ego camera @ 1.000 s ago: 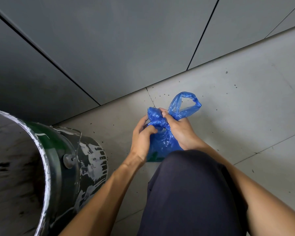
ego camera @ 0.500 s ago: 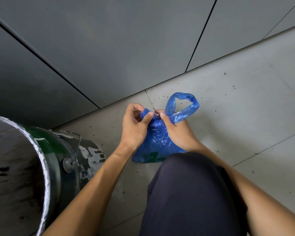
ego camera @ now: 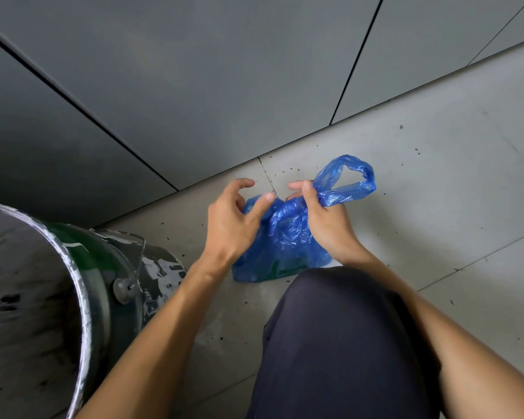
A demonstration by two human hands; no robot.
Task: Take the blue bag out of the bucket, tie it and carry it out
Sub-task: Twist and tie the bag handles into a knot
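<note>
The blue bag point(ego camera: 285, 246) rests on the grey floor tiles just ahead of my knee. My right hand point(ego camera: 327, 222) is closed around its twisted neck, and one handle loop point(ego camera: 351, 182) sticks up to the right of my fingers. My left hand point(ego camera: 230, 219) sits against the bag's left side with its fingers spread and curled; only the thumb touches the plastic. The paint-spattered green bucket point(ego camera: 103, 267) stands at the lower left, its mouth toward me.
A grey panelled wall point(ego camera: 224, 86) runs across the top and meets the floor just behind the bag. My dark-trousered knee point(ego camera: 339, 343) fills the lower middle. Speckled floor tiles point(ego camera: 451, 176) stretch to the right.
My left hand has let go of the bag's top and its fingers have spread. My right hand has kept its hold on the neck, and the loop has swung further right.
</note>
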